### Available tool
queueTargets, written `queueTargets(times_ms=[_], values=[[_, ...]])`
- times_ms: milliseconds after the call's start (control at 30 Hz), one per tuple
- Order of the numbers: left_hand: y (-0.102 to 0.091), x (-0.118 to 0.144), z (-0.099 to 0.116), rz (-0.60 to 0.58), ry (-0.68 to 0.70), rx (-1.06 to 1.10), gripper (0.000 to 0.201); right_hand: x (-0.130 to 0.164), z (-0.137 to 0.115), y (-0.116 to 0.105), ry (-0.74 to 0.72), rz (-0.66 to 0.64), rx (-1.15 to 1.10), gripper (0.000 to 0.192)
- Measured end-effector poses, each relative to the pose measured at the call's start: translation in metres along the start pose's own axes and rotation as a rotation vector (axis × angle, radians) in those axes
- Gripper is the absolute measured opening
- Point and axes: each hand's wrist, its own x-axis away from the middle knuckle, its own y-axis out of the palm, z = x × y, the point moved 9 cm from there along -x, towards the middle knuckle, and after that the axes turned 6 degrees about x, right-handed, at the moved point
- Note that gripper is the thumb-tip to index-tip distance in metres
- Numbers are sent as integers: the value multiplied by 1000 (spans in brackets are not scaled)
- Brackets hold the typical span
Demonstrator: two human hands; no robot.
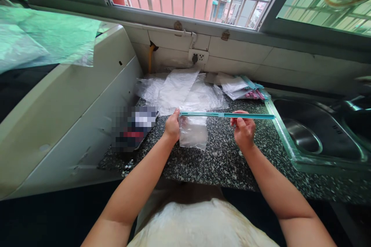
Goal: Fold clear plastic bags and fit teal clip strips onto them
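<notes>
Teal sealing clip (227,115) stretches level above the speckled desk (220,158), a clear plastic bag (193,132) hanging from its left end. Left hand (172,126) pinches that end with the bag; right hand (244,130) pinches it past mid-length, its tip reaching toward the sink (319,139).

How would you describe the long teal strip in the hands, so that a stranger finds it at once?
Start at the steel sink on the right and go left over the speckled counter. The teal sealing strip lies level between the left hand and right hand, with a small clear bag hanging from it. The other bags lie flat behind.
</notes>
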Motion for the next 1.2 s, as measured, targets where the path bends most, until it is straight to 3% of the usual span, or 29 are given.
queueTargets(times_ms=[300,567,867,1200], values=[[-1,-5,-9,-85,10,-61,27,9,-2,21,-31,-217,102,31],[1,-5,-12,-129,-6,-72,28,8,-24,24,-213,-226,298,12],[12,5,-13,-223,-105,-142,38,9,-25,22,-237,-188,401,14],[15,9,-6,-253,-46,-283,18,8,-39,19,-335,-149,470,7]])
